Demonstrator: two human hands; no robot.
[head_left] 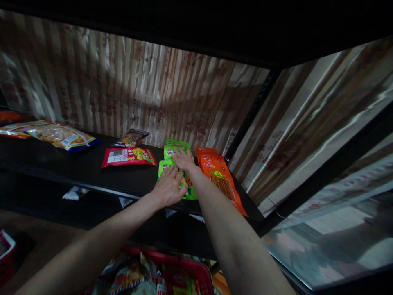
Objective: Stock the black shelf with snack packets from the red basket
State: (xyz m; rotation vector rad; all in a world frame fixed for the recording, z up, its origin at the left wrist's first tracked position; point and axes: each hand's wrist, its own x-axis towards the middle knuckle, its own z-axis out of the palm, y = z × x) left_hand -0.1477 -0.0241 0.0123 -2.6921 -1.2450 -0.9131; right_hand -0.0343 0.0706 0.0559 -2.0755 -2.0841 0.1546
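Now my left hand (168,190) and right hand (184,159) lie flat, fingers out, on the green packs (190,194) on the shelf (138,177), beside orange packs (220,176) already lined up, with other bags (129,276) still down in the red basket (179,264).

**Partly covered, partly cut away**

Near the centre, the fronts of the green snack pouches (168,152) are partly hidden by the left hand (167,187) and the right hand (183,159). At 4 o'clock from them, the rear orange snack pouches are mostly overlapped by the front one (221,180), whose finest print cannot be read. At 9 o'clock, the lower edge of a brown packet (133,137) is masked by a red packet (129,157). At 8 o'clock, a basket (7,256) is cut off by the left edge. At 6 o'clock, a red basket (187,264) is cropped below and partly screened by the left forearm (101,241).
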